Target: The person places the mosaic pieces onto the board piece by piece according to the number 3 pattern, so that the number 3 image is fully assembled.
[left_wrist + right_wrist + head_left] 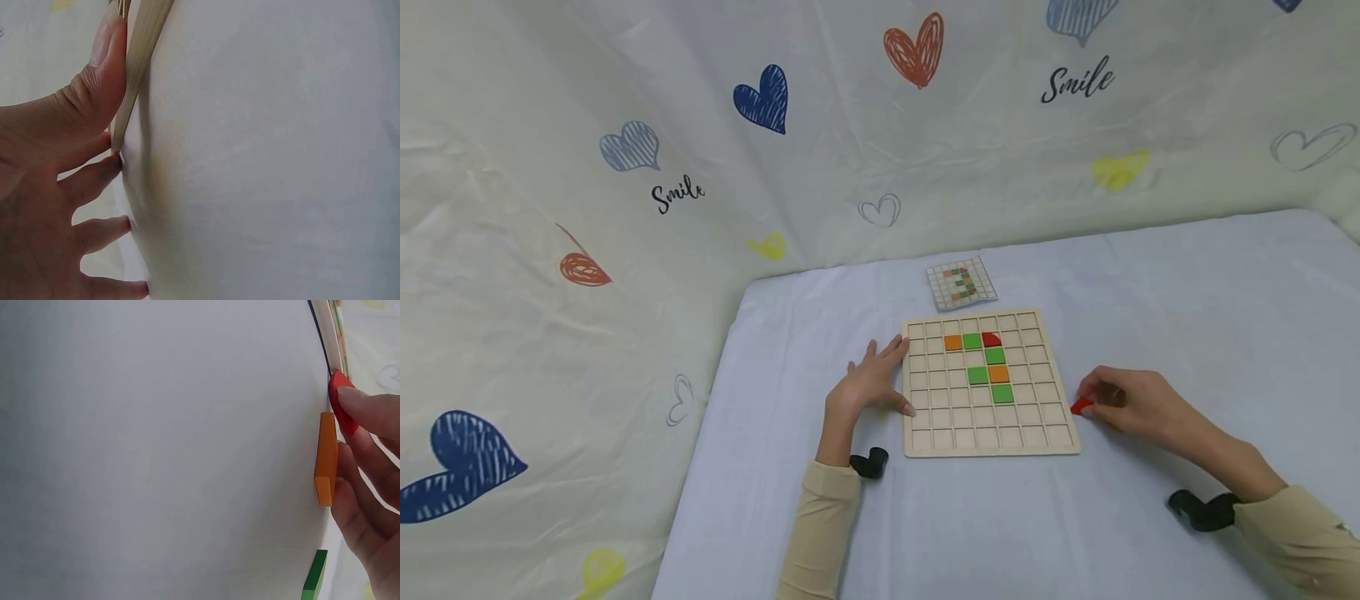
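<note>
A wooden grid board (965,437) lies on the table, with orange, green and red tiles in several of its cells. My left hand (868,383) rests at the board's left edge with fingers spread; in the left wrist view its thumb (112,56) touches the board's side. Just off the right edge, my right hand (1138,404) pinches a red piece (1081,406) between thumb and fingers. In the right wrist view an orange tile (325,456) is close to the other fingers; whether they touch it I cannot tell. A green tile (315,575) is lower in that view.
Behind the board lies a small pattern card (940,283) printed with a grid of coloured squares. White cloth (985,533) covers the table. A curtain (820,183) with printed hearts hangs at the back and left. Dark wrist devices (1204,510) sit at both cuffs.
</note>
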Available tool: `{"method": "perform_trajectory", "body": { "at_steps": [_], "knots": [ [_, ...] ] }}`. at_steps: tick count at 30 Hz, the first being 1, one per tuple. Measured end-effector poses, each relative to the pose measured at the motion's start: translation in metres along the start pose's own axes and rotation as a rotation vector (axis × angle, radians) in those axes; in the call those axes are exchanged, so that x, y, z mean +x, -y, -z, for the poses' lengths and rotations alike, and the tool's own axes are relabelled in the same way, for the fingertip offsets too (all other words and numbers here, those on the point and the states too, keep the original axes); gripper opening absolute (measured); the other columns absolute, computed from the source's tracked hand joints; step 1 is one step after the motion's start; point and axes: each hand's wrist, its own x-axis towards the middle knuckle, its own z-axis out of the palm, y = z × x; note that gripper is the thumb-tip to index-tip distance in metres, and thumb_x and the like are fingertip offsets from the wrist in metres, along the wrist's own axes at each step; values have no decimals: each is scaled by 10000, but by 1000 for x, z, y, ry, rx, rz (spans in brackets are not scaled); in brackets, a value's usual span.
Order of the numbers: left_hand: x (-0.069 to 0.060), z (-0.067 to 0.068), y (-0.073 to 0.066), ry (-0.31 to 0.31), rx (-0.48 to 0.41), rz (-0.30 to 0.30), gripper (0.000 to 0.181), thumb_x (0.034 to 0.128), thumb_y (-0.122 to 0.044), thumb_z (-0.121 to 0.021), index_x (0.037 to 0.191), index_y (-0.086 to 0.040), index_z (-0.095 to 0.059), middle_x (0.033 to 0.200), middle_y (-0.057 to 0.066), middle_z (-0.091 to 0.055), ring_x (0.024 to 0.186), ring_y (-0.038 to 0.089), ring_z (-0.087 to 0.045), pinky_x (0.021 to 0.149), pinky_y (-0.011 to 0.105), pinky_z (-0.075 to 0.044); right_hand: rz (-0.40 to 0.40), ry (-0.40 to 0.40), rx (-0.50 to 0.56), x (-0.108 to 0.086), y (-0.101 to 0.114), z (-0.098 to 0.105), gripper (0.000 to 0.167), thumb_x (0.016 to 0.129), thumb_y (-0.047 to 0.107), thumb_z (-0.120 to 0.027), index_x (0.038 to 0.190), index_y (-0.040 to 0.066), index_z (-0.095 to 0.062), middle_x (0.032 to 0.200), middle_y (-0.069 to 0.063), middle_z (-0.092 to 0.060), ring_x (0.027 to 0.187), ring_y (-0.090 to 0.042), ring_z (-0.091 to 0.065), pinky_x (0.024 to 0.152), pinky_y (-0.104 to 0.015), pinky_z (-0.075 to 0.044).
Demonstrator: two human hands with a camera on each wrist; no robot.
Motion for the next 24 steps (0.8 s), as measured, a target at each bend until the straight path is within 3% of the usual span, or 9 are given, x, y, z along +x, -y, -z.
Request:
{"method": "perform_trajectory", "body": {
  "at_steps": [11,19,24],
  "knots": [
    [0,0,0,2,5,-2,1177,722,-249,-947,1657,-200,-233,1734,-45,-143,1608,356,4,1226,716,-65,68,-62,47,2,1,-1,305,749,-94,-834,962,106,-744,910,45,-731,771,32,-614,644,-189,-556],
    [0,-1,1,1,3,-7,1179,721,-253,-947,1657,-198,-234,1734,-46,-142,1607,362,5,1223,721,-60,66,-79,54,4,4,-2,273,751,-84,-846,955,83,-773,916,44,-698,805,36,-628,665,-167,-581],
    [0,-1,1,3,2,-6,1176,726,-253,-946,1658,-202,-231,1735,-54,-136,1607,357,14,1226,717,-58,53,-59,89,5,6,-1,297,747,-95,-842,973,83,-766,952,14,-733,843,43,-652,713,-213,-613]
  ]
}}
